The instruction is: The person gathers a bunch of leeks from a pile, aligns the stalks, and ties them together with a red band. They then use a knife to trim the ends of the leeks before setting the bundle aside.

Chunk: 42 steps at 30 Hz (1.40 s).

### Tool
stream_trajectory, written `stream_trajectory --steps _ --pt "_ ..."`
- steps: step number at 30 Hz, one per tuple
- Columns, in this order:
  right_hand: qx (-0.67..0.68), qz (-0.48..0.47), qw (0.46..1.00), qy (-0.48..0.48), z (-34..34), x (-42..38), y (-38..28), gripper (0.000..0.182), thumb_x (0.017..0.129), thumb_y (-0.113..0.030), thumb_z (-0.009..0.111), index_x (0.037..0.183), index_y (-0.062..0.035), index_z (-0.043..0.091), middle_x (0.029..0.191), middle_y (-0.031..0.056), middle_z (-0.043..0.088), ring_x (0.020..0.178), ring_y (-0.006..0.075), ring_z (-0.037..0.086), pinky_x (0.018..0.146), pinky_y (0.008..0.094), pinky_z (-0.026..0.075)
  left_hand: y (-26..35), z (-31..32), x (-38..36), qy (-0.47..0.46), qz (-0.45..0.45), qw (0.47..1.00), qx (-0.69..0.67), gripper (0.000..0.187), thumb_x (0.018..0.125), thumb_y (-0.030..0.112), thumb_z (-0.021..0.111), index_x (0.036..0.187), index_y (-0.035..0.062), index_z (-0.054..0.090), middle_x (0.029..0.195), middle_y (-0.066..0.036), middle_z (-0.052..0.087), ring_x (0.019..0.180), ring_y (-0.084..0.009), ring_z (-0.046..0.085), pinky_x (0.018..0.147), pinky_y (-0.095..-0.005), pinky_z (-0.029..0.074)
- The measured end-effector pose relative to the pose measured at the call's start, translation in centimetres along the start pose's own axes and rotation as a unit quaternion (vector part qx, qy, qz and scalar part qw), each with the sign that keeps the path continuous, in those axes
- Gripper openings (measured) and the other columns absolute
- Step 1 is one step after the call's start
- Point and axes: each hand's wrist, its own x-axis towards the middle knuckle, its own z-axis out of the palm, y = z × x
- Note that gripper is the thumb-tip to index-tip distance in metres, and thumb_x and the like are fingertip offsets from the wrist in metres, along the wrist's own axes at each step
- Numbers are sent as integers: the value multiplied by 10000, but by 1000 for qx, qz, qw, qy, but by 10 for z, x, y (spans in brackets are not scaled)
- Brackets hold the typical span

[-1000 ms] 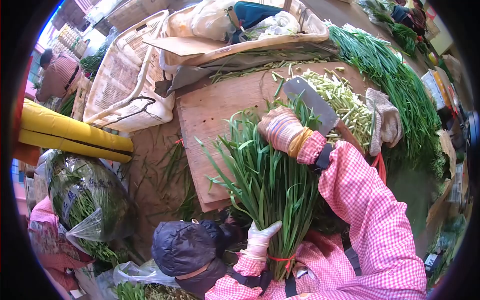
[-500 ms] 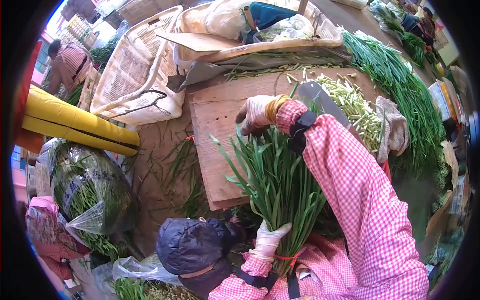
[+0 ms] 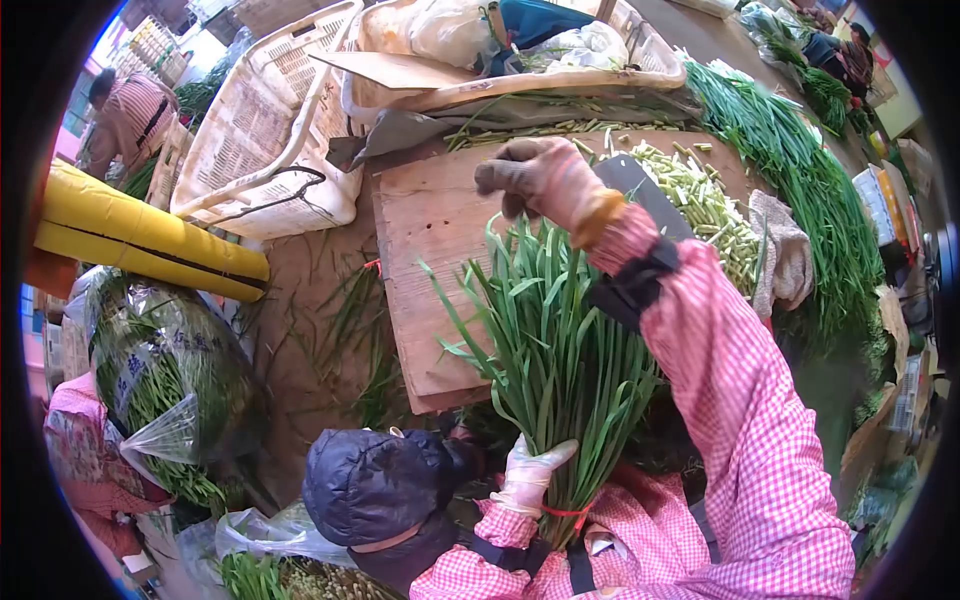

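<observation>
My left hand (image 3: 530, 478), in a pale glove, is wrapped round the lower stems of a bunch of garlic chives (image 3: 560, 350). A red tie (image 3: 568, 512) circles the stems just below that hand. The long flat leaves fan upward over the edge of a wooden board (image 3: 430, 230). Above the leaf tips, my right hand (image 3: 540, 185) hovers in a soiled glove, its fingers loosely bent with a gap at the thumb. Nothing shows between them. A grey flat blade (image 3: 650, 195), like a cleaver's, lies on the board behind my right wrist, beside cut pale stems (image 3: 715, 205).
White plastic crates (image 3: 270, 200) stand beyond the board. Long greens (image 3: 800, 190) are heaped to the right, near a rag (image 3: 780, 250). At left are a yellow padded pole (image 3: 150, 235) and a bagged bundle (image 3: 165, 380). A dark hood (image 3: 380, 495) is close at lower left.
My right hand has lifted up and away from the leaf tips, and its fingers have bent more. My left hand keeps its hold on the bunch. The view has shifted slightly.
</observation>
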Motion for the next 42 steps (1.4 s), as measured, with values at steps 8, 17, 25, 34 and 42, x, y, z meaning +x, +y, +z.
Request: stream_trajectory --steps 8,17,25,34,42 --pt "-279 -130 892 -330 9 -195 26 231 828 -283 590 827 -60 649 863 92 646 756 236 625 645 329 499 3 -1 -1 -13 -4 1000 -28 431 701 -23 704 1104 8 555 1012 -88 630 904 -182 608 781 -311 515" --pt "40 391 876 -280 13 -306 101 610 736 -467 655 1123 -5 560 964 107 642 755 192 636 663 298 508 11 1 -11 -49 -19 998 -22 375 742 17 658 1102 -8 555 1000 -99 627 878 -229 615 818 -354 497" --pt "35 -70 990 121 37 -341 62 946 708 -466 707 1385 -16 224 1382 169 336 1277 234 333 1044 338 271 47 33 -39 -294 32 935 -193 577 853 402 472 1292 32 411 1303 -186 442 1182 -345 439 1010 -501 332" --pt "-313 -133 907 250 -34 -407 53 726 762 -343 629 1365 -98 306 1351 123 396 1039 281 554 835 359 473 40 36 -39 -323 26 934 -148 585 873 452 385 1289 41 404 1255 -160 488 1154 -311 467 994 -478 353" --pt "77 -242 917 306 -4 -364 42 680 775 -320 612 1329 -45 329 1266 144 476 1087 273 526 942 371 417 48 190 -115 -292 7 951 -103 461 859 358 468 1213 62 487 1219 -112 529 1134 -285 488 974 -462 378"
